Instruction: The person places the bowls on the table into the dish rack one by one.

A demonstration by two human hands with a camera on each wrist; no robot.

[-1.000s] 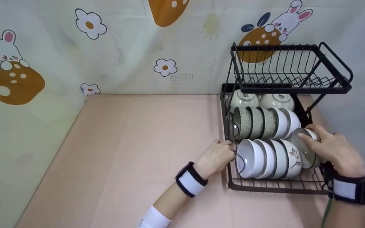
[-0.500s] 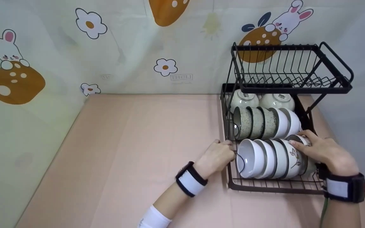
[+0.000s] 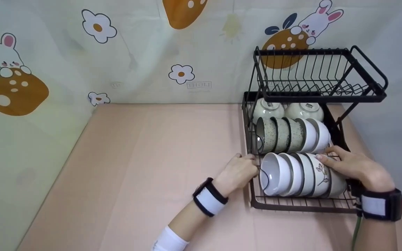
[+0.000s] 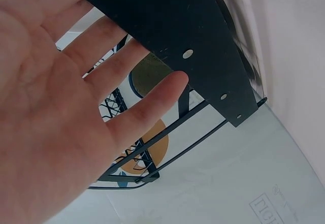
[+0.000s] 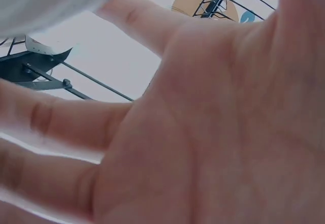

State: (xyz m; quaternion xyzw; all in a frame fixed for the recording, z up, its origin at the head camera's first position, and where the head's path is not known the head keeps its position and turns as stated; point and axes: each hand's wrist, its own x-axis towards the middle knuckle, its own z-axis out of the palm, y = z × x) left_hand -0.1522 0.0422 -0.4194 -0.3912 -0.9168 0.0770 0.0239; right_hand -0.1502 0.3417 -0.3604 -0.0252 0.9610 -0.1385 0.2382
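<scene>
My right hand (image 3: 359, 167) grips a pale bowl (image 3: 337, 184) at the right end of the front row, its thumb near the rim. This bowl stands on its side against a white bowl with a leaf pattern (image 3: 321, 175); its blurred white surface fills a corner of the right wrist view. More white bowls (image 3: 275, 174) line up to the left in the black two-tier dish rack (image 3: 305, 209). My left hand (image 3: 237, 173) holds the rack's left side, its fingers against the dark side panel (image 4: 188, 26) in the left wrist view. Its thumb is hidden.
Behind the front row stand speckled green cups (image 3: 266, 136) and white bowls (image 3: 318, 134). Two upturned bowls (image 3: 304, 111) sit at the back. The upper rack tier (image 3: 323, 97) overhangs them. A pink tabletop (image 3: 169, 146) extends left to the patterned wall covering (image 3: 134, 52).
My right hand has moved left and slightly down with the bowl, turning it upright on edge and nesting it against the leaf-patterned bowl. The left hand has stayed on the rack.
</scene>
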